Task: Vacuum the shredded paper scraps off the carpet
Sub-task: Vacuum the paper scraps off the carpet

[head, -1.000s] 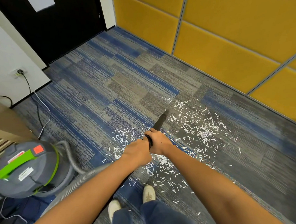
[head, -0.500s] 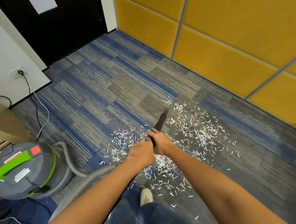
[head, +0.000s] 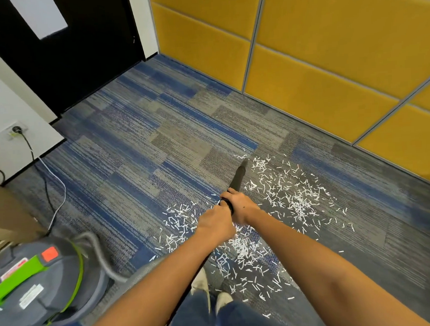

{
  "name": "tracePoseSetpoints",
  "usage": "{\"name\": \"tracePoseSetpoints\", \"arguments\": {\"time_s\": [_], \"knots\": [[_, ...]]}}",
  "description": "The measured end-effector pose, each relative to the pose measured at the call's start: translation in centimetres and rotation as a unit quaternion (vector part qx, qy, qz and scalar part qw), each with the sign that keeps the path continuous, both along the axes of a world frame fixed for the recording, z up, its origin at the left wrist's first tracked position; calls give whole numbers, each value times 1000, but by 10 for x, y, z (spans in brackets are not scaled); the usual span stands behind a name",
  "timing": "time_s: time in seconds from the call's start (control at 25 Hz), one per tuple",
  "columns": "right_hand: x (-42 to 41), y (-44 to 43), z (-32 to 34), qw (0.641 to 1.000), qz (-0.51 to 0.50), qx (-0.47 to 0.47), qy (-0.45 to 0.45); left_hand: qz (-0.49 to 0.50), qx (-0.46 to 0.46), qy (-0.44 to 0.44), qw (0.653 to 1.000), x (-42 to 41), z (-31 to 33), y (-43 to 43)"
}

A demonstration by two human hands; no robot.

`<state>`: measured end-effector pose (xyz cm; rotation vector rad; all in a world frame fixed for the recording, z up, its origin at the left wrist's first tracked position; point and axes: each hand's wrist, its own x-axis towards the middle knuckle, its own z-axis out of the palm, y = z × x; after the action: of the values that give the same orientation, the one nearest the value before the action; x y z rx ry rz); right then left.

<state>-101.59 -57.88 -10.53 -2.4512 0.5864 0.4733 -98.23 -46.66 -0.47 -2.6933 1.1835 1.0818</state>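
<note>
paper scraps: small white shreds scattered on the carpet, mid-frame to lower middle. Thickest right of the hands and just in front of the feet, with a thinner patch left of the hands. A few strays sit at the far edge near the nozzle tip.
nozzle: black and tapered, pointing away from the person. The tip is low, at the far-left edge of the scrap patch. Cannot tell whether the tip touches the carpet.
right hand: front hand, fingers wrapped tight round the nozzle at its thick collar, knuckles up.
left hand: right behind the right hand and touching it. Fingers are curled down round the rear of the nozzle; the exact contact is hidden under the back of the hand.
hose: grey and ribbed, running from the canister along the carpet and passing under the left forearm.
vacuum canister: grey drum with a green handle and a red button, lower left, well apart from the scraps.
cord: dark and white leads cross the carpet on the left; a dark plug sits in the wall outlet.
shoes: light-coloured toes showing above the jeans, at the near edge of the scraps.
door: black, top left.
wall panels: yellow padded, along the right side.
</note>
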Motion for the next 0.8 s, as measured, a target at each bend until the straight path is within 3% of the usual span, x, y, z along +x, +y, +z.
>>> {"name": "tracePoseSetpoints", "arguments": {"time_s": [0.48, 0.8], "knots": [[68, 8, -5, 1000, 1, 12, -18, 1, 17, -19, 1000, 64, -13, 4], [33, -27, -4, 999, -39, 13, -13, -40, 20, -20, 999, 41, -9, -33]]}}
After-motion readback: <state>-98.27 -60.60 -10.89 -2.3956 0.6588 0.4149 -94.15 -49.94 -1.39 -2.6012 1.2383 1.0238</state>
